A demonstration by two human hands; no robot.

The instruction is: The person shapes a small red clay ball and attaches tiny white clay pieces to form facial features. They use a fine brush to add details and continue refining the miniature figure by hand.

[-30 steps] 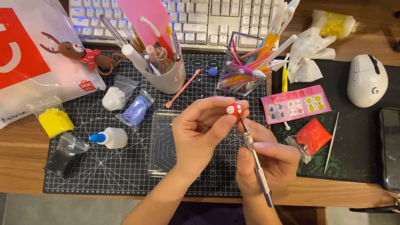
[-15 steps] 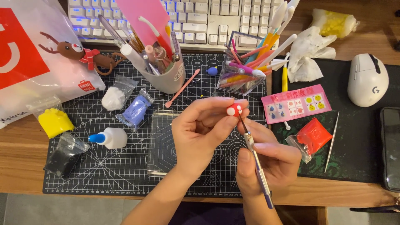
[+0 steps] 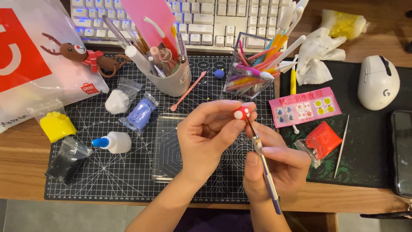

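Over black cutting mat (image 3: 128, 180), left hand (image 3: 206, 137) grip pinching red clay ball (image 3: 241, 113); right hand (image 3: 279, 167) grip pinching tool (image 3: 262, 159) beneath.

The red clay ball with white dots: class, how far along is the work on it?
Done: the red clay ball already carries white dots. In hand: the left hand pinches it while the right hand touches a fine tool to it. Left: the white, blue, yellow and black clay bags lie aside.

The plastic bag (image 3: 25, 56) and phone (image 3: 403, 152) are cut off by the edges.
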